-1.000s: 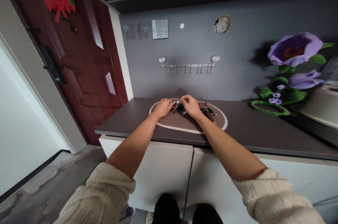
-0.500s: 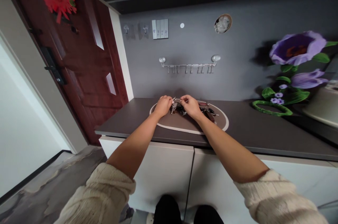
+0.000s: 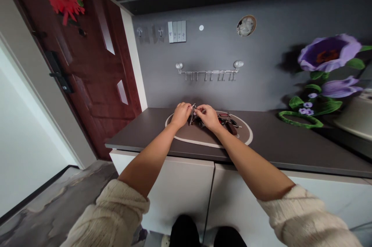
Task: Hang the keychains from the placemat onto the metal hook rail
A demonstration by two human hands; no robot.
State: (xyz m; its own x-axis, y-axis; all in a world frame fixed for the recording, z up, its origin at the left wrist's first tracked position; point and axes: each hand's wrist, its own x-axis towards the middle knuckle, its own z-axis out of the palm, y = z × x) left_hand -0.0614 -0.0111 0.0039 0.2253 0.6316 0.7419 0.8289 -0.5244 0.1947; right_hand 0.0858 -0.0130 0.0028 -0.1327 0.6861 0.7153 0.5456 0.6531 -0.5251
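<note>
On an oval brown mat (image 3: 200, 137) with a pale border, my two hands meet over a small bunch of keys (image 3: 191, 118). My left hand (image 3: 181, 115) is closed on the bunch at its top, where a bit of shiny metal shows. Thumb and fingertips of my right hand (image 3: 207, 116) are pinched together at the same metal top, from the right side. Exactly which part each fingertip grips is too small to make out. More keys and dark key fobs (image 3: 231, 126) lie on the mat, partly hidden behind my right hand and wrist.
A clear rail with several hooks (image 3: 207, 71) is fixed to the grey wall behind the counter (image 3: 139, 132). Purple artificial flowers (image 3: 329, 55) and a pale rounded object (image 3: 353, 117) stand at the right. A dark red door (image 3: 95, 80) is on the left.
My right hand has moved slightly left, so its fingertips are now close against my left hand at the metal top of the keys. My left hand stays nearly in place.
</note>
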